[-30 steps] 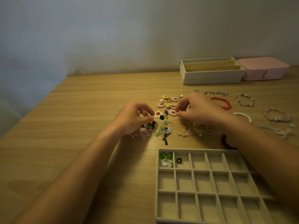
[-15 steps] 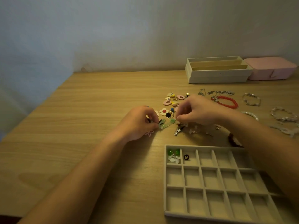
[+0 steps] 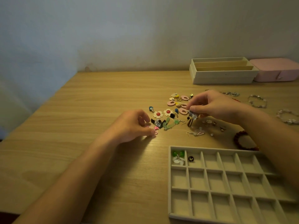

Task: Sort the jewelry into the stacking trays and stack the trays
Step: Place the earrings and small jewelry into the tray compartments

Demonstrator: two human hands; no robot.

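A pile of earrings lies at mid-table: white flowers with red centres, pink loops, green leaves, black-and-white pieces. My right hand pinches a black-and-white patterned earring and holds it just above the pile. My left hand rests on the table with curled fingers pinching a small pink flower earring. The grey velvet grid tray sits front right; its top-left cell holds green earrings and the cell beside it a black round stud.
A cream tray with long slots and a pink jewelry box stand at the back right by the wall. Bead bracelets lie along the right side, and a dark red bracelet sits just behind the grid tray.
My right hand has lifted the black-and-white earring out of the pile. My left hand slid down and left onto the pink flower earring. The camera view shifted left.
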